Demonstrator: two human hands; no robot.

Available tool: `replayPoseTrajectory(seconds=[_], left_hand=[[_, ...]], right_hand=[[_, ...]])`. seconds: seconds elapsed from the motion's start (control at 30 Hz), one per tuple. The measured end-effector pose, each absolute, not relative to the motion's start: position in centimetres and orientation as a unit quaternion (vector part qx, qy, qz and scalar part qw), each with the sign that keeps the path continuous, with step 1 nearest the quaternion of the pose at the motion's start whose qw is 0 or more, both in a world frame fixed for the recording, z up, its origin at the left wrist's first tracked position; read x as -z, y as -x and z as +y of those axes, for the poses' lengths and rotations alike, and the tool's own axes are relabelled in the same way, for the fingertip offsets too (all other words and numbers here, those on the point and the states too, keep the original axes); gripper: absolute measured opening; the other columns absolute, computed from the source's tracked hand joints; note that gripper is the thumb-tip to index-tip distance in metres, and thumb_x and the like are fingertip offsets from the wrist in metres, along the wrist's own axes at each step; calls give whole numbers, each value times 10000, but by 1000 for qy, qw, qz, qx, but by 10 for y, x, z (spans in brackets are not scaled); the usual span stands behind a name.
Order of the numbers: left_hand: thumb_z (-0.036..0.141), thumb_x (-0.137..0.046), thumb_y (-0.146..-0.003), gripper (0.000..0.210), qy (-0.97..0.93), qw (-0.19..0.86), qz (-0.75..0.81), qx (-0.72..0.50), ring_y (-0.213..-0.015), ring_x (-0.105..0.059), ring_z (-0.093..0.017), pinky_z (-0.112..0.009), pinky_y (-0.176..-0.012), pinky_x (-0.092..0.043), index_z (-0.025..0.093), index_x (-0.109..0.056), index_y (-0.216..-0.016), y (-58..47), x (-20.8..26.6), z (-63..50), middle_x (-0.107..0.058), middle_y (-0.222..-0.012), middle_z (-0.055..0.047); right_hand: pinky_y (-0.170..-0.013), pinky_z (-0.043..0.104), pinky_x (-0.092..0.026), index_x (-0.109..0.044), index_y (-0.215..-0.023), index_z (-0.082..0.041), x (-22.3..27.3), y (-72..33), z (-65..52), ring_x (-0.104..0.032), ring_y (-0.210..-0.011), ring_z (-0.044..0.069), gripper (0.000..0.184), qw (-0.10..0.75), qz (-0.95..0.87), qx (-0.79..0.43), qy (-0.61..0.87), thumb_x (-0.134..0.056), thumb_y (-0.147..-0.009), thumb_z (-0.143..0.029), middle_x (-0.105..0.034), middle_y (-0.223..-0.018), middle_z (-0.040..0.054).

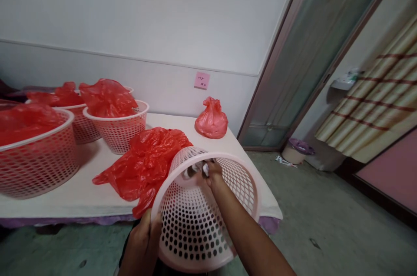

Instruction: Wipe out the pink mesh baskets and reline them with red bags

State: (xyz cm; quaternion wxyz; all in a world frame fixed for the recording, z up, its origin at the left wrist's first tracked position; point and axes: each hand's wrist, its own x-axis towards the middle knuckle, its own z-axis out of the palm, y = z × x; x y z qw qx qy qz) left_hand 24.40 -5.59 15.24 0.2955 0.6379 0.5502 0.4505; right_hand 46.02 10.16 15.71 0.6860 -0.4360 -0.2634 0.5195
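A pale pink plastic basket (192, 224) with a lattice wall is tipped on its side, its mouth toward me. The fingers of my left hand (143, 237) are closed on the rim at the left. My right hand (213, 171) reaches deep inside the basket, its fingers curled around small white and brown things (197, 169); I cannot make out what they are. A crumpled red plastic bag (150, 158) lies on the white bed-like surface (87, 193), against the basket's left side.
Several pink baskets (114, 130) lined with red bags stand at the left. A tied red bag (211, 119) sits near the wall, below a pink note (202, 80). A waste bin (295, 152) is on the floor by the glass door (293, 50). A striped curtain (374, 102) hangs at the right.
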Motion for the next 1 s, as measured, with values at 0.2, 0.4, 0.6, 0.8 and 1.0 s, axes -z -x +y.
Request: replayPoseTrajectory(seconds=[0.2,0.4,0.6,0.8,1.0], left_hand=[[561,-383,-907,509,-589,340,571,-460,-1149,-612,-247,-386,-996,-482,218,-615,-1205,-244,-152,-53,-685,-1214,-73],[610,-418,-875,553,-549,371,577,-477,-1172,-587,-279,-429,-1016,-453,204,-608,-1198,-241,-153,-45,-678,-1217,-79],[598,-439,-877,547,-533,409,561,-484,-1246,-526,-270,-411,-1070,-392,211,-585,-1234,-240,-151,-49,-643,-1274,-76],[631,-448,-853,613,-495,432,568,-496,-1194,-550,-301,-451,-1054,-393,175,-574,-1242,-241,-151,-48,-651,-1246,-102],[630,-451,-856,601,-497,437,558,-501,-1197,-544,-288,-388,-1033,-397,183,-577,-1237,-241,-154,-43,-652,-1239,-80]], right_hand=[[-494,226,-465,-576,-797,-159,-167,-451,87,-535,-494,93,106,674,-191,-563,439,-649,-811,-234,-595,-617,-39],[-615,269,-532,-622,-946,-166,-213,-424,59,-638,-632,146,345,703,-230,-570,358,-719,-620,-221,-713,-820,14],[-591,241,-516,-591,-933,-180,-227,-424,46,-615,-587,130,316,747,-202,-514,370,-662,-626,-178,-670,-705,-26],[-740,295,-553,-596,-1079,-217,-233,-381,1,-676,-816,183,383,652,-415,-528,352,-669,-704,-206,-706,-924,9],[-757,290,-538,-627,-1063,-219,-239,-390,2,-650,-827,183,415,660,-499,-420,373,-597,-665,-104,-687,-922,1]])
